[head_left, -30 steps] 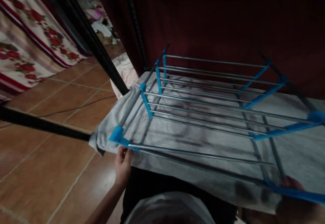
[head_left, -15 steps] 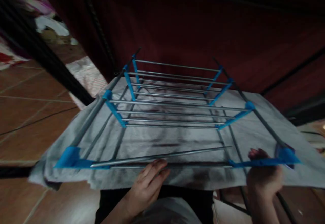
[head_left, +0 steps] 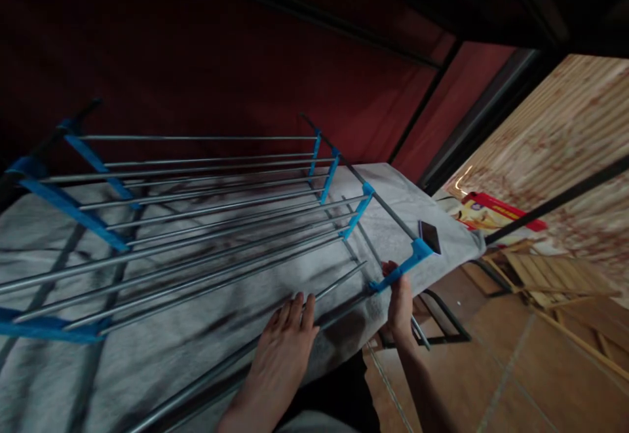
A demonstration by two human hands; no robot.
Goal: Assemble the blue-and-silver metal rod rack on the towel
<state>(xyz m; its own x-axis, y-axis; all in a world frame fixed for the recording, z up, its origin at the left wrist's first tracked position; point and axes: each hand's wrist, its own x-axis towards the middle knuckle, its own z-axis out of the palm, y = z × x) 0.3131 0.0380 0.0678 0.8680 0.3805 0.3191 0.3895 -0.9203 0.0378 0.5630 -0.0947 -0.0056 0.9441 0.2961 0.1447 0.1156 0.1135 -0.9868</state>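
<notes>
A rack of grey metal tubes [head_left: 236, 249] with blue plastic brackets stands on a grey cloth. My left hand [head_left: 287, 348] is closed over a loose metal rod [head_left: 339, 281] along the rack's near side, its fingers laid across the top. The rod's right end is free, just short of the near right blue bracket [head_left: 403, 271]. Below it runs another tube [head_left: 344, 310] that joins this bracket. My right hand [head_left: 400, 305] is closed around the bracket from below, with fingertips showing behind it. The rod's left end runs out of view.
The grey cloth [head_left: 403, 204] covers the table. A phone [head_left: 429, 236] lies beside the rack's right corner. Dark red panels [head_left: 246, 59] stand behind. To the right are a folded wooden chair [head_left: 555, 279], a red and yellow package [head_left: 496, 211] and the tiled floor [head_left: 491, 348].
My view has swung to the right, so the rack appears farther left and the phone and chair show. Both hands stay at the same near tubes and right bracket.
</notes>
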